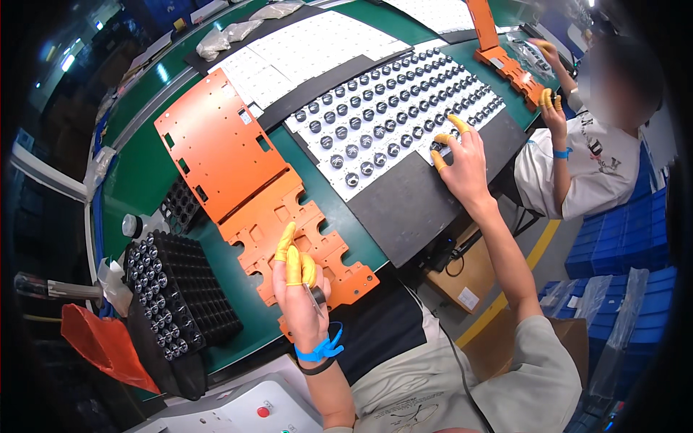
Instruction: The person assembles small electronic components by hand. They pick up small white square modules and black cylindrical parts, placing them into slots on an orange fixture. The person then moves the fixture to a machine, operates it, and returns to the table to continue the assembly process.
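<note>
Over the white panel (339,177), my right hand (465,166) wears yellow finger cots. Its thumb and forefinger close around a small round black lens piece (437,145) at the panel's near edge. Rows of similar round black pieces (351,151) with shiny tops cover the panel. My left hand (299,292), also in yellow finger cots, is above the orange slotted plate (346,281). Its fingers are curled, the forefinger straighter, around a slim silver tool with a dark round end (318,295); its exact kind is unclear.
Left of the plate, a black tray stack (209,296) carries shiny round pieces. An orange hinged cover (216,130) lies on the green table (133,159). A black mat (404,216) lies under the white panel. A co-worker (577,151) handles parts at the right.
</note>
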Demonstrator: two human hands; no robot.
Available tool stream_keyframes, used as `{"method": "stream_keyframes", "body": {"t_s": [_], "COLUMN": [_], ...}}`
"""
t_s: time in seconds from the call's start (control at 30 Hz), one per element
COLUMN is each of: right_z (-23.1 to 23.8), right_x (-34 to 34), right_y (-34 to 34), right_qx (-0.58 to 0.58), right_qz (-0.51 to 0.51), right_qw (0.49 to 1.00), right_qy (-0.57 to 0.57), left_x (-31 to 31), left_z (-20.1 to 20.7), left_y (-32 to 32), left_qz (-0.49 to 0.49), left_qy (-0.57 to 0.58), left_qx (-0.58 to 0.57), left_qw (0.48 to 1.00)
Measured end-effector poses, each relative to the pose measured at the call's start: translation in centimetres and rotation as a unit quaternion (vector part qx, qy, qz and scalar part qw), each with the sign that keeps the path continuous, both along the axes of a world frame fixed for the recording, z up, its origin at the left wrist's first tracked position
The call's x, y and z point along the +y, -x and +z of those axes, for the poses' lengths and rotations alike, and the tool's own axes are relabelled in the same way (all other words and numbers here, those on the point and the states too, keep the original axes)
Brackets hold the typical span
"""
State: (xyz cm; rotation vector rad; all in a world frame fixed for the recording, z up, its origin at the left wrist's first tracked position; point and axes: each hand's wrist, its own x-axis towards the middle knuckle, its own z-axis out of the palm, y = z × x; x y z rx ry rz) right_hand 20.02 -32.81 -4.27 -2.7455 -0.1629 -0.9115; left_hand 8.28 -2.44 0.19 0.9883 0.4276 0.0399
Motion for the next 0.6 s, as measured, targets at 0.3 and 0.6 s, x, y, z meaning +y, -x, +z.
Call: {"method": "stream_keyframes", "body": {"t_s": [0.3, 0.6], "right_z": [4.7, 6.1], "right_x": [7.1, 13.2], "right_y": [5.7, 11.3], "right_qx": [-0.026, 0.042], "right_qz": [0.223, 0.401], "right_qw": [0.958, 0.888], "right_qy": [-0.178, -0.223], "left_x": [-0.7, -3.4], "left_z": [-2.2, -2.4], "left_y": [0.7, 0.7], "left_qz": [-0.047, -0.143], "left_qy": [0.256, 0.224], "left_qx": [-0.093, -0.102], "left_qw": [0.961, 0.959]}}
